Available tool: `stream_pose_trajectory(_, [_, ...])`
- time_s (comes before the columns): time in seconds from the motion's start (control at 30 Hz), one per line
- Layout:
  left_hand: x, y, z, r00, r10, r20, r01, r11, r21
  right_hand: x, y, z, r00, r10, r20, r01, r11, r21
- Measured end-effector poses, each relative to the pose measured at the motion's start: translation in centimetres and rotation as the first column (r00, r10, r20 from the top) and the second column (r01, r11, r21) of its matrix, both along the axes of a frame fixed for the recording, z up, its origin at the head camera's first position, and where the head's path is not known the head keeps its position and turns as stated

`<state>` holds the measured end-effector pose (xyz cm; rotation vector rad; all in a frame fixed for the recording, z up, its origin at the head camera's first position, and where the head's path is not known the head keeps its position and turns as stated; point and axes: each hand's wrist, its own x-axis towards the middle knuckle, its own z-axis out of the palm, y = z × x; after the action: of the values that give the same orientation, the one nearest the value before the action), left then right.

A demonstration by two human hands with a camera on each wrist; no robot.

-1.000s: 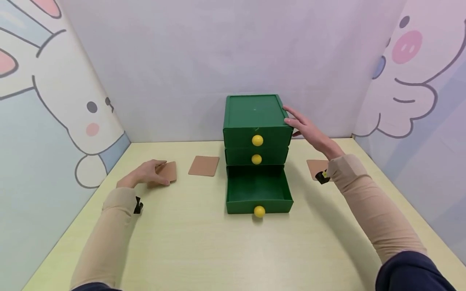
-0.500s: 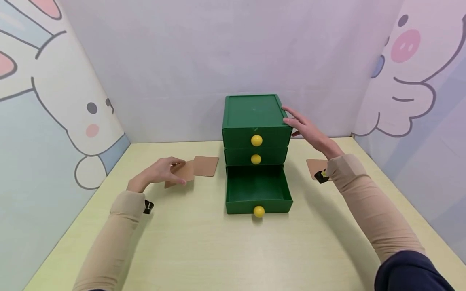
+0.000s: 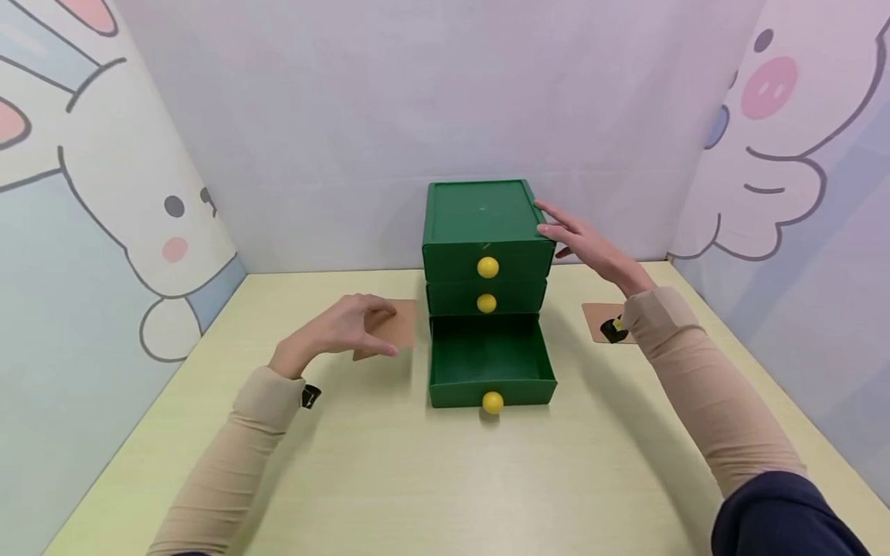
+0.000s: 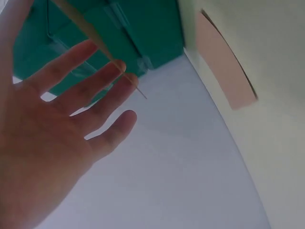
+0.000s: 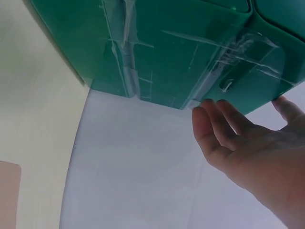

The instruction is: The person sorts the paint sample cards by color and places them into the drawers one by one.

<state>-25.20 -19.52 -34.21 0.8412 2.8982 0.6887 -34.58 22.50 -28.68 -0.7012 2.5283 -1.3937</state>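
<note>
My left hand (image 3: 348, 324) holds a thin brown square card (image 3: 392, 333) tilted above the table, left of the green drawer cabinet (image 3: 483, 212). Edge-on in the left wrist view, the card (image 4: 105, 47) lies against the fingertips. Beneath and behind it, a second brown card (image 4: 226, 62) lies flat on the table. My right hand (image 3: 587, 247) rests with extended fingers against the cabinet's upper right edge; in the right wrist view its fingers (image 5: 206, 126) touch the taped green side. The bottom drawer (image 3: 492, 359) is pulled out, its inside bare. Both upper drawers are closed.
A third brown card (image 3: 599, 316) lies right of the cabinet, partly covered by the right wrist camera (image 3: 613, 330). Yellow knobs front the drawers, the lowest knob (image 3: 493, 402) nearest me. Printed walls enclose the pale table (image 3: 445, 479) at the back and sides.
My left hand has lifted the card and carried it right, from the table's left part to over the second card. The right hand stays at the cabinet; the drawers have not moved.
</note>
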Motion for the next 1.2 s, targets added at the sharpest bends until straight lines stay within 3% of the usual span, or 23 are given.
stream_pose_trajectory(0.37, [0.9,3.0,-0.2,0.99,-0.11,-0.085,0.108,0.994,-0.034,0.0,0.4,0.3,1.0,0.027,0.008,-0.027,0.999,0.043])
stream_pose_trajectory(0.5, [1.0,4.3,0.0,0.977,-0.157,-0.148,0.152,0.987,-0.044,0.0,0.4,0.4,1.0,0.026,0.009,-0.026,0.999,0.027])
stream_pose_trajectory(0.63, [1.1,5.9,0.2,0.951,-0.156,-0.269,0.118,0.981,-0.151,-0.1,0.4,0.5,1.0,0.025,0.007,-0.025,0.999,0.022])
stream_pose_trajectory(0.7, [1.3,6.7,0.1,0.945,-0.146,-0.292,0.09,0.976,-0.197,-0.1,0.3,0.4,1.0,0.025,0.006,-0.025,0.999,0.025])
stream_pose_trajectory(0.87, [1.5,8.5,-0.1,0.962,-0.142,-0.232,0.097,0.976,-0.196,0.1,0.2,0.4,1.0,0.019,0.005,-0.019,0.999,0.029])
stream_pose_trajectory(1.2, [1.5,10.8,-1.1,0.971,-0.162,-0.175,0.13,0.975,-0.179,0.2,0.1,0.4,1.0,0.016,0.015,-0.016,1.0,0.022])
